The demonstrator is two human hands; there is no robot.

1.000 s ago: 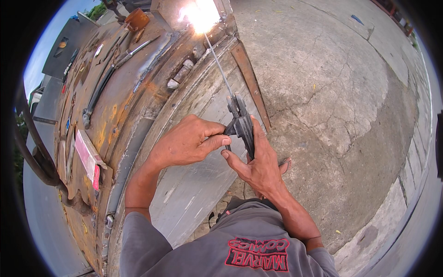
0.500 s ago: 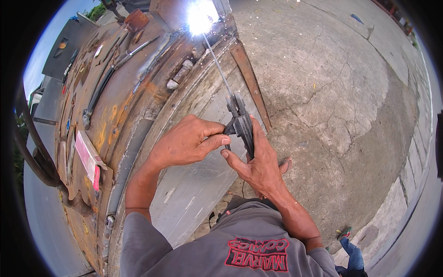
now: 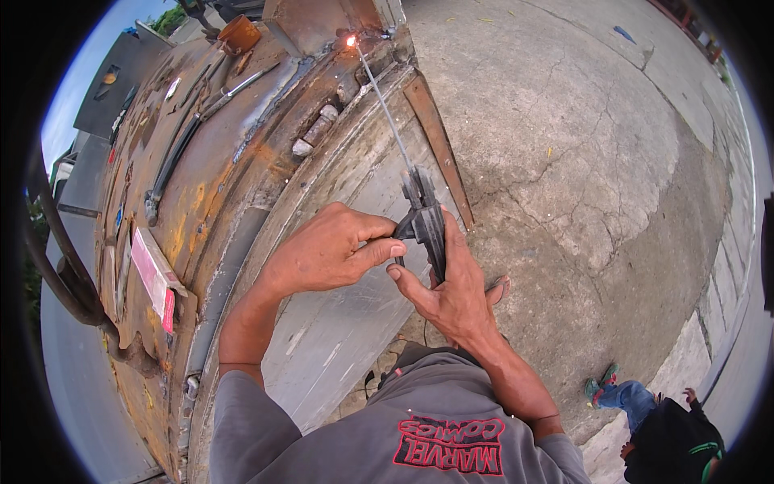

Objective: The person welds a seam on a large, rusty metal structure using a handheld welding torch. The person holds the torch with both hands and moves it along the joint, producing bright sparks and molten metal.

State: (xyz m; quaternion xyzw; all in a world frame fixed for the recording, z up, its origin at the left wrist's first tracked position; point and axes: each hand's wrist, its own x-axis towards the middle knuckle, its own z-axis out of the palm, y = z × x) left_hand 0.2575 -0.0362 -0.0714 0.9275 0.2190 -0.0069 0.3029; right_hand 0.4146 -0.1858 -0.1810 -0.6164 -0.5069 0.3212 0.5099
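Note:
Both hands are on a black electrode holder (image 3: 423, 218) with a long welding rod (image 3: 385, 113) clamped in its jaws. My left hand (image 3: 326, 250) pinches the holder's side lever between thumb and fingers, while my right hand (image 3: 447, 298) wraps round the body from the right, thumb raised beside it. The rod's far tip meets a rusty steel joint (image 3: 371, 44) at the top, where a small orange glow (image 3: 351, 40) shows. A cylindrical hinge (image 3: 314, 131) sits on the edge just left of the rod, above the grey sloping metal plate (image 3: 306, 339) under my arms.
The rusty steel deck (image 3: 205, 194) carries a pink-and-white box (image 3: 151, 270), a long dark tool (image 3: 173, 157) and an orange can (image 3: 239, 34). Bent dark pipes (image 3: 60, 266) stand at far left. Cracked concrete (image 3: 580, 177) lies right. Another person (image 3: 669, 440) in dark clothes and jeans is at lower right.
The bright white arc has shrunk to a small glow. The holder has shifted slightly toward me. The other person has come further into view from the lower right.

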